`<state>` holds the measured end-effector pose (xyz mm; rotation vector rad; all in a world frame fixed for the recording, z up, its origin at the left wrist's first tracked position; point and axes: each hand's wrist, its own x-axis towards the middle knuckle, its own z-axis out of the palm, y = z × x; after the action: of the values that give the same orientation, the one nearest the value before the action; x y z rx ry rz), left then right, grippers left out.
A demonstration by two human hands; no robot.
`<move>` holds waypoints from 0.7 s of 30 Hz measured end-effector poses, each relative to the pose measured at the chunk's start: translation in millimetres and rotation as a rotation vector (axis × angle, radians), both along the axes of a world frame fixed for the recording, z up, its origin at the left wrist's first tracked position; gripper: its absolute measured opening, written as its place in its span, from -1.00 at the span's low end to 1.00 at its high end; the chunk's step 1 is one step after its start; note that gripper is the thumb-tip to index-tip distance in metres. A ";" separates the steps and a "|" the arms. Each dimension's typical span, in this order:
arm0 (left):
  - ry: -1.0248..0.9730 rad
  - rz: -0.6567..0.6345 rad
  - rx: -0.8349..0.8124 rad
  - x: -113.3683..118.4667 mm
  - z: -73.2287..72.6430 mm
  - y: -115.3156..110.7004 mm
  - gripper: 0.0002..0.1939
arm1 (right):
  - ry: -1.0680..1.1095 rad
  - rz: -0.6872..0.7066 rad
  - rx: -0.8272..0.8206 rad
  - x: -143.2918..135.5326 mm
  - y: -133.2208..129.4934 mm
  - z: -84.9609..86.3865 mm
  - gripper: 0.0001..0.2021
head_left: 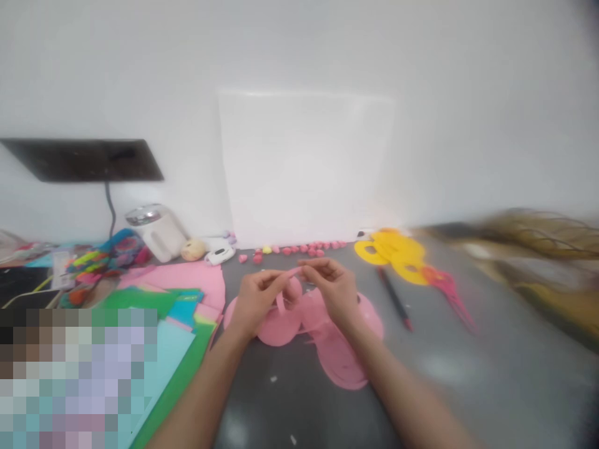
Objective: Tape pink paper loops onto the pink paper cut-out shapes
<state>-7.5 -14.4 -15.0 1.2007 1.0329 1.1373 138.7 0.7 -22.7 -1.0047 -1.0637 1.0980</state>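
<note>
Between my two hands is a narrow pink paper strip [281, 304] with a curled, rounded part. My left hand [257, 298] pinches it on one side, fingers closed. My right hand [336, 292] has its thumb and fingertips closed on the strip's upper end. Under and around both hands, rounded pink paper cutouts [344, 362] lie on the dark grey table, partly hidden by my hands and right forearm. A row of small pink and red pieces [304, 249] sits just beyond my fingers.
To the right lie yellow paper cutouts [397, 252], pink scissors [452, 296] and a dark pen [395, 299]. Coloured paper sheets [180, 362] are stacked at the left, near a white device [159, 234]. A white sheet [306, 168] stands against the wall.
</note>
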 end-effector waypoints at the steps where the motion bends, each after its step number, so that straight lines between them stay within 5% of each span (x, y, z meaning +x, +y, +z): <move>1: -0.019 0.000 -0.016 0.0 1.1 -0.2 -0.78 | 0.000 0.005 0.000 -0.1 0.1 0.2 -0.82; 8: -0.184 -0.137 -0.139 -0.5 10.7 -2.0 -0.77 | 0.109 0.017 -0.030 0.9 2.1 -0.3 -0.71; 21: 0.088 0.044 0.024 -2.0 2.1 3.2 -0.77 | 0.066 0.023 -0.200 -1.9 -0.2 3.2 -0.74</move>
<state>-9.4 -11.2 -12.9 1.2625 1.1199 1.1420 136.9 0.4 -19.5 -1.1085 -0.9278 1.2664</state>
